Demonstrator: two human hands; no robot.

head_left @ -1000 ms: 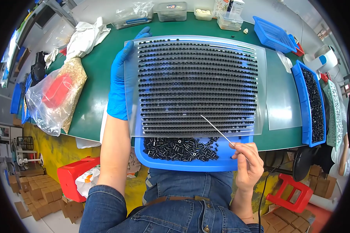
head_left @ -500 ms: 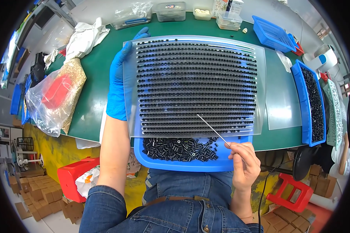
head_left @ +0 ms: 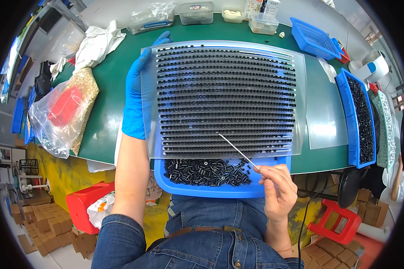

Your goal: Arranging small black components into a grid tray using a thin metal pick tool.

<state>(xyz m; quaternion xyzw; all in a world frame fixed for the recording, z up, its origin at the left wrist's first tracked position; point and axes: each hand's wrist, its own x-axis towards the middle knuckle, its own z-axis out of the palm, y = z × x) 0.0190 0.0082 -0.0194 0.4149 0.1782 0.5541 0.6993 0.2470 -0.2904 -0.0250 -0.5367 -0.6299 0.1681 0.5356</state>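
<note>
Saw, left on the green table, a crinkled clear bag of tan grains; right, a latticed blue basket and a narrow blue tub of black bits. Found the rear of a blue tray of loose black tubes covered by a translucent flat plate, lined with small round black pieces. Clasped its left edge in the gloved left hand, with fingers partly hidden behind. Pinched a slim straight rod between thumb and fingertips of the bare right hand, with its tip over the lower rows.
</note>
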